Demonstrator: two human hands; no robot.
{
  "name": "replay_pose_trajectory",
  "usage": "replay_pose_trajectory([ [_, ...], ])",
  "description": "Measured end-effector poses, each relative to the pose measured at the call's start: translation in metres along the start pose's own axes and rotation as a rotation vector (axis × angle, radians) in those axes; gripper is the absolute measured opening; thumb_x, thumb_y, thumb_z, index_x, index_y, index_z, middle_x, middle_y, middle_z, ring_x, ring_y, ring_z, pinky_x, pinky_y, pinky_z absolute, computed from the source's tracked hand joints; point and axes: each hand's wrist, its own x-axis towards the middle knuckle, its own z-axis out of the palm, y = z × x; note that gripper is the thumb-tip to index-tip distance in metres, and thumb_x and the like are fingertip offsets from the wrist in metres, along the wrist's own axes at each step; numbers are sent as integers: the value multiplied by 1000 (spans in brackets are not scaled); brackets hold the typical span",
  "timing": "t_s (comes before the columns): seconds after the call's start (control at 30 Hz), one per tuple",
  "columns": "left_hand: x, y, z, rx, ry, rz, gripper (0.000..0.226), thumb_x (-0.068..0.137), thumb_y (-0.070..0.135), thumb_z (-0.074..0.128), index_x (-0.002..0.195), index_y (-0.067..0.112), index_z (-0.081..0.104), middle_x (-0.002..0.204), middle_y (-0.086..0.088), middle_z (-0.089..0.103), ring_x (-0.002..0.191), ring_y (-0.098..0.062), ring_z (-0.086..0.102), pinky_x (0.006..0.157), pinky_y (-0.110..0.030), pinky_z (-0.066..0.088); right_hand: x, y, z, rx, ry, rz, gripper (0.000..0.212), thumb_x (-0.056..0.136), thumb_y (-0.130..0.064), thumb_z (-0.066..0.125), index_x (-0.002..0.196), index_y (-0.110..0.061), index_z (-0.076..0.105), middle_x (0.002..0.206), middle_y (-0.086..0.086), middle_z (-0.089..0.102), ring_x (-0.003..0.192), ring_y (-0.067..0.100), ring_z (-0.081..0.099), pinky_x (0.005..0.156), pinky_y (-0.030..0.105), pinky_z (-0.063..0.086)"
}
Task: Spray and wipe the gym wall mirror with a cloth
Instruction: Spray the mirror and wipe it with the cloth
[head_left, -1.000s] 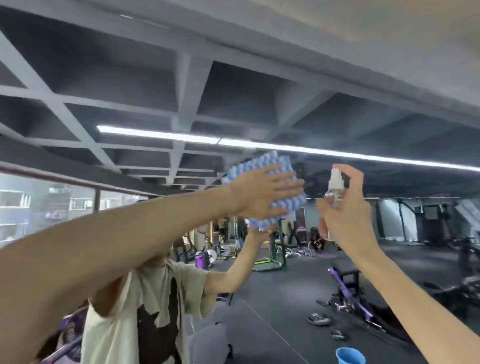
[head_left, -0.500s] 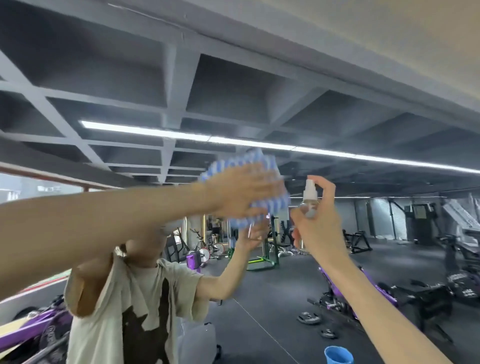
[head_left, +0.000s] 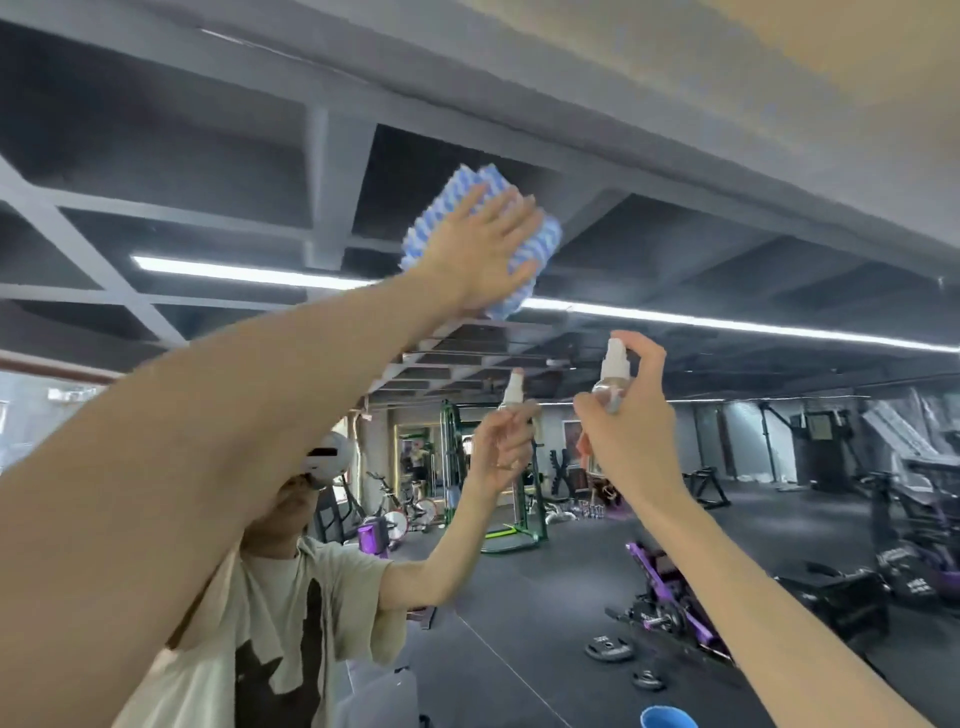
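Higher up the mirror (head_left: 727, 291) now, the left hand (head_left: 478, 254) presses the cloth (head_left: 441, 215) flat on the glass with straight fingers (head_left: 506, 210), while the right hand (head_left: 628, 441) below grips the bottle (head_left: 613, 371), so wiping seems to be reaching the top strip

Dark gym floor (head_left: 519, 597), weight plates (head_left: 609, 649) lying flat, purple machine (head_left: 670, 587) standing

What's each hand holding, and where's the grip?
Right hand grips the bottle round its body, forefinger on the pump. Left hand grips nothing: flat fingers press the cloth to the mirror.
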Motion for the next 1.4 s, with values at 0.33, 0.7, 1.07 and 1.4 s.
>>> replay_pose_trajectory([
  [0.33, -25, 10, 6, -58, -4, 44, 61, 102, 46, 15, 154, 15, 10, 161, -5, 13, 149, -25, 4, 119, -45, -4, 15, -17, 25, 57, 15, -52, 54, 88, 2, 52, 128, -28, 33, 78, 15, 61, 54, 32, 58, 53, 42, 54],
  [0.7, -86, -152, -28, -23, 80, -605, 63, 102, 43, 18, 154, 8, 9, 162, -9, 7, 149, -29, -1, 119, -48, -7, 5, -87, 100, 109, -111, -308, 54, 91, -4, 61, 135, -22, 34, 82, -2, 56, 62, 19, 62, 57, 31, 57],
  [1.07, -134, -227, -36, -60, 132, -891, 61, 102, 40, 19, 154, 8, 9, 162, -9, 7, 149, -29, 0, 119, -48, -4, -4, -92, 92, 49, -48, -275, 55, 89, 1, 56, 131, -25, 32, 76, 8, 55, 53, 26, 57, 51, 42, 55],
  [1.4, -150, 6, -7, -6, -298, 584, 70, 96, 61, 13, 153, 23, -1, 161, 2, -3, 148, -18, -11, 118, -39, -14, -20, -42, 40, 33, 53, -35, 51, 88, 4, 52, 127, -23, 33, 76, 12, 57, 53, 26, 53, 48, 32, 49],
])
